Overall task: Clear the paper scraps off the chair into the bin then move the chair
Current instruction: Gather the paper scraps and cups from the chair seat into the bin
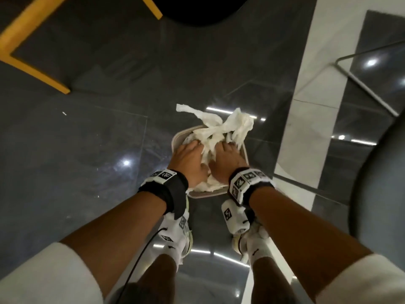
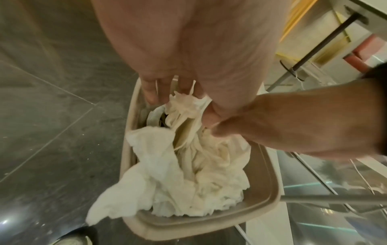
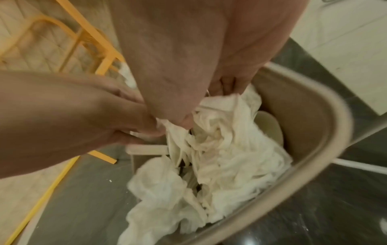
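A beige bin (image 1: 174,140) stands on the dark floor just ahead of my feet. White crumpled paper scraps (image 1: 221,126) fill it and stick up over its far rim. My left hand (image 1: 188,159) and right hand (image 1: 225,157) reach down into the bin side by side, fingers buried in the paper. In the left wrist view, my left hand (image 2: 180,97) pinches a taut bunch of paper scraps (image 2: 188,165) between fingers and thumb, above the bin (image 2: 270,190). The right wrist view shows my right hand (image 3: 188,119) gripping the paper scraps (image 3: 230,149) likewise, thumbs touching.
A yellow-framed chair (image 1: 32,69) with a black seat (image 1: 197,9) stands at the far left. A grey rounded seat (image 1: 381,183) with white metal legs (image 1: 370,88) is close on the right. My white shoes (image 1: 243,238) stand right behind the bin.
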`<state>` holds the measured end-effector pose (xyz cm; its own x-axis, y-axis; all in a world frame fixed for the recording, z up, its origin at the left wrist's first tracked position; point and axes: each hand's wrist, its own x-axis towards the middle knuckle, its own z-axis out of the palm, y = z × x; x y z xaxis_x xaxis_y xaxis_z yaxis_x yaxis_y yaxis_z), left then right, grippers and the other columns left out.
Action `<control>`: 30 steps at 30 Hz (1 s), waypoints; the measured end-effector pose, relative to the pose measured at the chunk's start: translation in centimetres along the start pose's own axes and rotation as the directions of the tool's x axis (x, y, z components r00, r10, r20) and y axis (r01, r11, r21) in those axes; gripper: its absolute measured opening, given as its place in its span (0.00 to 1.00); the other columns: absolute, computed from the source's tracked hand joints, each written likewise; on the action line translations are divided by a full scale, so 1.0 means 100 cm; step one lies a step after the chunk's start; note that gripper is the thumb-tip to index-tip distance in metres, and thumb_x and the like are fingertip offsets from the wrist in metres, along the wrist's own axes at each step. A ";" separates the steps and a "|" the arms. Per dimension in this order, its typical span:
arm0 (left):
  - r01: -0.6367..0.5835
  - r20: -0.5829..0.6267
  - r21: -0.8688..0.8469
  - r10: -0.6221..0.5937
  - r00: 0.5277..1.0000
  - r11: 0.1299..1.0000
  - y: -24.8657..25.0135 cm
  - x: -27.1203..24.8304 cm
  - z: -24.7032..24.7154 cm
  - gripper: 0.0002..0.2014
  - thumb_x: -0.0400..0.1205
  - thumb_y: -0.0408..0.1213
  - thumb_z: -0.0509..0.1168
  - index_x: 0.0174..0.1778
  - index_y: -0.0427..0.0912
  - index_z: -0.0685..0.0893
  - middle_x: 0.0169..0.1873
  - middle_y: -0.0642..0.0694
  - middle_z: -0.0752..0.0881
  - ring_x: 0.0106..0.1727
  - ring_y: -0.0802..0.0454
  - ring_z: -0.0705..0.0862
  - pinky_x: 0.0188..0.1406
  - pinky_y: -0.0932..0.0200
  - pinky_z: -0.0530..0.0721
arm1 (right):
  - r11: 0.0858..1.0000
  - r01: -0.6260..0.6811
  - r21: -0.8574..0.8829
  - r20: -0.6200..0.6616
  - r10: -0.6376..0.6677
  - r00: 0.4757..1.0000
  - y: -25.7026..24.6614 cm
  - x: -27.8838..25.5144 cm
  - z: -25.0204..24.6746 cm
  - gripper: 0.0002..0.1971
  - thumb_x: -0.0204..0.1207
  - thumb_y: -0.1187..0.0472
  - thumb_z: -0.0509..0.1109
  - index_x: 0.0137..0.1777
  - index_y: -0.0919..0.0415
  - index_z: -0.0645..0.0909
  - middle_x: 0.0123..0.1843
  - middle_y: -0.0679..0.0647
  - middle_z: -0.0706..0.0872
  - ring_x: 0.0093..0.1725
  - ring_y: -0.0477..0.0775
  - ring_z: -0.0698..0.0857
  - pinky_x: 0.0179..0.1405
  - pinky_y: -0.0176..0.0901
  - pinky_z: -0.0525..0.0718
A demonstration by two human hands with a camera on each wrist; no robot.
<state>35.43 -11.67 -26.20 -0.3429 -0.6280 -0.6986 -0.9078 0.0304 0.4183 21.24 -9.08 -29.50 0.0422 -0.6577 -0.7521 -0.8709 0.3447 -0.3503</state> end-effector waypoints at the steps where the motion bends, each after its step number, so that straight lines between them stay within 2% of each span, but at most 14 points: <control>1: 0.001 0.002 -0.010 -0.001 1.000 1.000 0.002 -0.001 -0.004 0.30 0.71 0.47 0.60 0.72 0.48 0.76 0.74 0.48 0.75 0.77 0.42 0.72 0.75 0.44 0.74 | 0.998 0.017 0.060 -0.008 -0.016 1.000 0.000 -0.014 -0.009 0.35 0.81 0.53 0.64 0.86 0.61 0.57 0.87 0.61 0.60 0.87 0.64 0.58 0.86 0.58 0.60; 3: 0.047 0.026 -0.001 -0.047 0.999 0.999 0.013 -0.006 -0.016 0.28 0.72 0.48 0.62 0.71 0.48 0.77 0.74 0.49 0.76 0.76 0.43 0.75 0.73 0.44 0.77 | 0.989 0.060 0.132 -0.035 -0.056 0.998 0.002 -0.045 -0.030 0.34 0.82 0.56 0.65 0.86 0.60 0.58 0.88 0.60 0.58 0.87 0.62 0.59 0.85 0.56 0.64; 5: 0.134 0.037 0.092 -0.137 0.990 0.987 0.029 -0.013 -0.030 0.24 0.75 0.46 0.64 0.68 0.47 0.78 0.73 0.47 0.77 0.70 0.39 0.80 0.65 0.44 0.82 | 0.973 0.106 0.207 -0.099 -0.087 0.991 0.006 -0.073 -0.055 0.29 0.83 0.58 0.66 0.82 0.58 0.66 0.84 0.58 0.66 0.81 0.60 0.70 0.79 0.53 0.74; 7: 0.169 0.022 0.215 -0.177 0.984 0.962 0.046 -0.021 -0.044 0.21 0.77 0.44 0.64 0.67 0.46 0.77 0.70 0.43 0.79 0.66 0.35 0.82 0.60 0.44 0.84 | 0.934 0.129 0.332 -0.171 -0.075 0.982 0.010 -0.097 -0.085 0.22 0.83 0.58 0.65 0.77 0.57 0.74 0.74 0.56 0.79 0.70 0.56 0.81 0.71 0.47 0.80; 9: 0.158 -0.002 0.266 -0.163 0.987 0.951 0.068 -0.027 -0.058 0.23 0.78 0.45 0.64 0.69 0.45 0.77 0.72 0.41 0.79 0.69 0.35 0.81 0.63 0.44 0.83 | 0.877 0.118 0.466 -0.220 -0.015 0.975 0.019 -0.121 -0.119 0.18 0.84 0.59 0.63 0.72 0.56 0.78 0.62 0.55 0.89 0.58 0.54 0.87 0.62 0.43 0.84; 12: 0.166 -0.002 0.204 -0.169 0.986 0.965 0.101 -0.034 -0.076 0.22 0.80 0.46 0.64 0.70 0.44 0.77 0.70 0.39 0.81 0.69 0.36 0.81 0.66 0.45 0.81 | 0.817 0.122 0.563 -0.290 0.057 0.955 0.040 -0.153 -0.162 0.16 0.82 0.58 0.61 0.67 0.54 0.81 0.52 0.53 0.92 0.50 0.53 0.89 0.57 0.47 0.87; 15: 0.118 -0.037 0.123 -0.114 0.993 0.985 0.152 -0.036 -0.093 0.17 0.80 0.42 0.63 0.65 0.46 0.80 0.64 0.43 0.86 0.63 0.39 0.85 0.62 0.45 0.84 | 0.763 0.128 0.633 -0.322 0.110 0.940 0.066 -0.177 -0.192 0.15 0.79 0.58 0.59 0.61 0.52 0.82 0.49 0.51 0.92 0.47 0.52 0.90 0.57 0.52 0.88; 20: -0.074 -0.058 0.019 0.075 0.995 0.997 0.282 -0.027 -0.098 0.13 0.79 0.39 0.61 0.59 0.50 0.82 0.53 0.49 0.88 0.59 0.43 0.85 0.60 0.50 0.84 | 0.742 0.108 0.661 -0.374 0.202 0.905 0.126 -0.223 -0.229 0.11 0.80 0.59 0.61 0.56 0.50 0.84 0.42 0.49 0.91 0.41 0.51 0.90 0.50 0.52 0.90; 22: -0.172 -0.071 0.028 0.174 0.982 0.985 0.342 -0.017 -0.089 0.12 0.79 0.38 0.60 0.57 0.50 0.82 0.52 0.46 0.89 0.57 0.41 0.86 0.59 0.49 0.84 | 0.767 0.070 0.638 -0.430 0.279 0.859 0.175 -0.243 -0.249 0.11 0.80 0.59 0.64 0.58 0.53 0.85 0.43 0.49 0.91 0.43 0.53 0.90 0.51 0.51 0.89; 23: -0.217 -0.080 0.041 0.219 0.972 0.975 0.371 -0.013 -0.083 0.12 0.80 0.38 0.59 0.57 0.49 0.83 0.53 0.45 0.89 0.57 0.40 0.86 0.59 0.49 0.84 | 0.783 0.044 0.621 -0.471 0.327 0.819 0.205 -0.252 -0.259 0.12 0.79 0.59 0.65 0.59 0.54 0.85 0.47 0.51 0.91 0.46 0.56 0.89 0.53 0.52 0.88; 25: -0.282 -0.078 0.052 0.286 0.955 0.958 0.422 -0.004 -0.070 0.12 0.80 0.39 0.58 0.57 0.50 0.83 0.52 0.45 0.90 0.56 0.41 0.87 0.58 0.50 0.84 | 0.825 -0.036 0.563 -0.575 0.423 0.700 0.268 -0.269 -0.282 0.13 0.77 0.60 0.67 0.61 0.55 0.83 0.57 0.55 0.87 0.50 0.62 0.88 0.57 0.56 0.86; 27: -0.330 -0.054 0.069 0.334 0.941 0.941 0.463 0.005 -0.054 0.13 0.81 0.39 0.58 0.57 0.50 0.83 0.52 0.45 0.90 0.55 0.41 0.87 0.57 0.52 0.85 | 0.838 -0.161 0.522 -0.636 0.508 0.581 0.332 -0.283 -0.306 0.17 0.75 0.62 0.69 0.65 0.56 0.81 0.67 0.60 0.78 0.53 0.68 0.86 0.58 0.58 0.86; 29: -0.378 -0.028 0.083 0.381 0.924 0.922 0.491 0.014 -0.037 0.13 0.82 0.38 0.58 0.59 0.47 0.83 0.53 0.44 0.90 0.57 0.40 0.86 0.58 0.51 0.84 | 0.803 -0.291 0.520 -0.613 0.588 0.528 0.388 -0.292 -0.325 0.24 0.74 0.62 0.70 0.71 0.53 0.77 0.77 0.62 0.68 0.61 0.72 0.84 0.61 0.60 0.85; 30: -0.392 -0.020 0.084 0.395 0.918 0.916 0.501 0.018 -0.030 0.13 0.82 0.37 0.59 0.59 0.46 0.83 0.53 0.43 0.90 0.57 0.40 0.86 0.59 0.50 0.83 | 0.786 -0.343 0.515 -0.582 0.614 0.534 0.412 -0.293 -0.331 0.27 0.74 0.61 0.70 0.74 0.50 0.75 0.81 0.62 0.63 0.66 0.73 0.81 0.65 0.62 0.83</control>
<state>-9.98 -13.63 -4.73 -0.6688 -0.5803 -0.4647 -0.7174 0.3398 0.6082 -32.04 2.22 -3.38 -0.7970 -0.5289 -0.2917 -0.4469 0.8412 -0.3043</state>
